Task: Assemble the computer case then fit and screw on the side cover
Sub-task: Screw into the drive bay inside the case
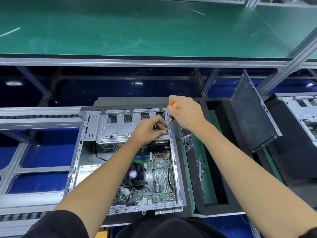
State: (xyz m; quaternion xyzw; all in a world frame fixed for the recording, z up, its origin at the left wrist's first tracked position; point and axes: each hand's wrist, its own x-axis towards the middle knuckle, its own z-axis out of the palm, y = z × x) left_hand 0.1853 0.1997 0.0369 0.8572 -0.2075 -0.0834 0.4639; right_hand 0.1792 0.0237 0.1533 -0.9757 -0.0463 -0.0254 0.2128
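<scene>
An open computer case point(78, 152) lies flat in front of me, with its motherboard point(159, 177), fan point(133, 175) and silver drive cage point(115, 126) showing. My right hand point(186, 112) grips an orange and black screwdriver point(170, 119), its tip pointing down at the cage's far right corner. My left hand point(151, 128) pinches a small part right at that tip; the part itself is hidden by my fingers. The dark side cover point(252, 114) leans upright to the right of the case.
A small bag of screws point(187, 142) and white cable ties point(200, 166) lie on the green mat inside a black foam tray point(223, 205) right of the case. Another case point(300, 114) stands at far right. A green workbench point(137, 28) runs across the back.
</scene>
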